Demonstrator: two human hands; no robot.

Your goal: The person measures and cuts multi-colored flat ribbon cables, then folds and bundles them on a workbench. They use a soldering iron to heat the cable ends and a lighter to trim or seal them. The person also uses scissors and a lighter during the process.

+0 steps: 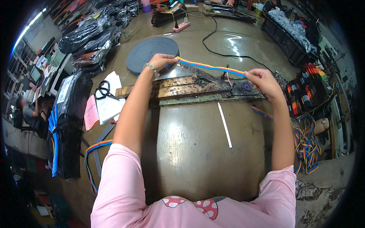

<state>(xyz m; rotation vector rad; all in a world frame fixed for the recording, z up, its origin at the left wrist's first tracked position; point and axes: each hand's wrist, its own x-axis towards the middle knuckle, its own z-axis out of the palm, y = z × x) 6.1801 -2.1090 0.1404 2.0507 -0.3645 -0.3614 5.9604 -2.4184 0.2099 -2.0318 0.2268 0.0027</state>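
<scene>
Between my two hands a striped webbing strap point(211, 67), yellow, red and blue, is stretched above the worktable. My left hand point(162, 62) pinches its left end, in front of a large grey roll of webbing point(146, 53). At the other end, my right hand point(263, 80) grips the strap between thumb and fingers. Under the strap lies a long, stained wooden bar fixture point(178, 87) with dark, scorched-looking metal parts at its right. My right hand is just above that right end. A thin white stick point(225, 127) rests on the table nearer to me.
Black-handled scissors point(102, 90) lie on papers at left, near a pink sheet point(91, 113). Striped straps point(307, 142) pile up at far right, below bundled dark straps point(310, 89). A black crate point(287, 32) and a pink power strip point(181, 26) stand farther back.
</scene>
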